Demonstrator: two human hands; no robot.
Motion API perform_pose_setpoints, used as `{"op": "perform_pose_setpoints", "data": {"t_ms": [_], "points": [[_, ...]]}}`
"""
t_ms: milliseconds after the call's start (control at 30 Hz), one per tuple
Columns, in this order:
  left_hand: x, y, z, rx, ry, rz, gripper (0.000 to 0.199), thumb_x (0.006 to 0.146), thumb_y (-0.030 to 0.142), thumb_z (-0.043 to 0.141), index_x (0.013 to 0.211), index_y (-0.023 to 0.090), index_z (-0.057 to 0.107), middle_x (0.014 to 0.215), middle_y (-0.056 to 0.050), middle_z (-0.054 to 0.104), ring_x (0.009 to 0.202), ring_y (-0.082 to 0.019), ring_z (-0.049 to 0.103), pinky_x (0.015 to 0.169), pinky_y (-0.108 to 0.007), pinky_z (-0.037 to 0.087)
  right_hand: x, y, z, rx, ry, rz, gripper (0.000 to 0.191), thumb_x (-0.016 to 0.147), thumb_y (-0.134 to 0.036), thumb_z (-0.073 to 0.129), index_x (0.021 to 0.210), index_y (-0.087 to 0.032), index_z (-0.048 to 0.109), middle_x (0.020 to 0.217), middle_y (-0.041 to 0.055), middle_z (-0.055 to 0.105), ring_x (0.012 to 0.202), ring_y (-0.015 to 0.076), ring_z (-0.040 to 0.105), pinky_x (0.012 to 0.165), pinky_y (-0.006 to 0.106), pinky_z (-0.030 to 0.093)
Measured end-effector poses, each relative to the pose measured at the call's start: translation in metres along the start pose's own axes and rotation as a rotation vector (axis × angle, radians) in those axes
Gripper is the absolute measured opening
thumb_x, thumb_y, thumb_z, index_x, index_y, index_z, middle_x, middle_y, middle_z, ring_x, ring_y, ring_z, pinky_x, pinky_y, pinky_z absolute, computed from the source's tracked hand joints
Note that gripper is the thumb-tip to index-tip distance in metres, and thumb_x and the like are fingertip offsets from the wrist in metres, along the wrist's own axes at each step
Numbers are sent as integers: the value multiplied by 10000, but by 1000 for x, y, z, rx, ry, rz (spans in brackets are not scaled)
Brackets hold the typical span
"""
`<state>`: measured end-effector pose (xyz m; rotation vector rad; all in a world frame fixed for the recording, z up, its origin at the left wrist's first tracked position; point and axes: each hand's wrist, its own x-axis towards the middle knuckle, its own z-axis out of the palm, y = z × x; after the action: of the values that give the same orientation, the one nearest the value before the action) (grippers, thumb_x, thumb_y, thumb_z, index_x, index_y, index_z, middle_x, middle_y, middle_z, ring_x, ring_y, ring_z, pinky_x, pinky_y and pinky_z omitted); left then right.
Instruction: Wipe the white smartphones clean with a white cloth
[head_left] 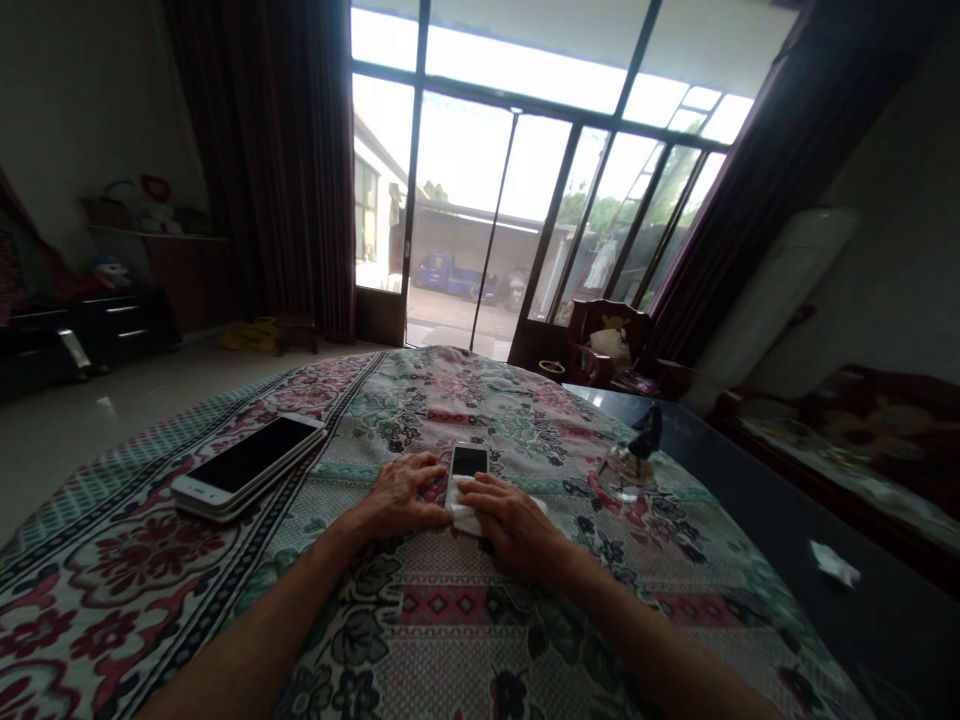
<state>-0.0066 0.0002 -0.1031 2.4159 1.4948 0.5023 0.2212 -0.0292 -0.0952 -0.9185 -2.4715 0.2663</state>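
A small white phone with a dark screen (470, 460) lies on the patterned cloth (517, 620) in front of me. My right hand (514, 520) presses a white tissue (465, 518) over the phone's lower part, its fingers bent together on it. At the phone's left edge rests my left hand (401, 495), fingers apart, the thumb and fingertips near the phone's side. The tissue and right hand hide the phone's lower end.
Larger white phones, stacked (251, 465), lie at the left. On the right are a clear spray bottle with a black top (634, 460) and a dark tabletop (772, 510) bearing a crumpled tissue (835, 563). Wooden chairs (611, 345) stand beyond.
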Motion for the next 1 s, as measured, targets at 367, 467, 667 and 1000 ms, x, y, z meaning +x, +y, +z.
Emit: {"op": "perform_pose_setpoints", "data": {"t_ms": [367,467,667,1000], "points": [[1,1,0,-20,34,50,620,704,544,681,1251,263,601,1416,-56,494,1283,-320,437,1083,-439,316,52,42,6,16,93,32,363,883,-92,434,1101,-238,685,1242,31,644,1201,183,550,1052,388,430],[2,-1,2,-14,30,31,657,695,567,684,1257,235,601,1434,-70,477,1305,-329,419,1094,-438,304,58,48,9,18,120,91,341,895,-113,428,1115,-203,672,1249,69,633,1192,190,549,1046,380,426],[2,-1,1,-15,39,22,657,676,567,700,1228,220,619,1422,-68,493,1298,-320,429,1088,-424,316,57,48,11,-22,103,63,327,930,-161,404,1159,-202,634,1277,65,607,1227,185,503,1054,367,407],[2,-2,2,-16,57,14,716,651,576,710,1261,225,585,1416,-72,504,1294,-308,441,1080,-412,322,42,23,8,-69,103,-14,373,790,-99,492,1062,-253,696,1197,11,666,1121,195,577,1011,393,427]]}}
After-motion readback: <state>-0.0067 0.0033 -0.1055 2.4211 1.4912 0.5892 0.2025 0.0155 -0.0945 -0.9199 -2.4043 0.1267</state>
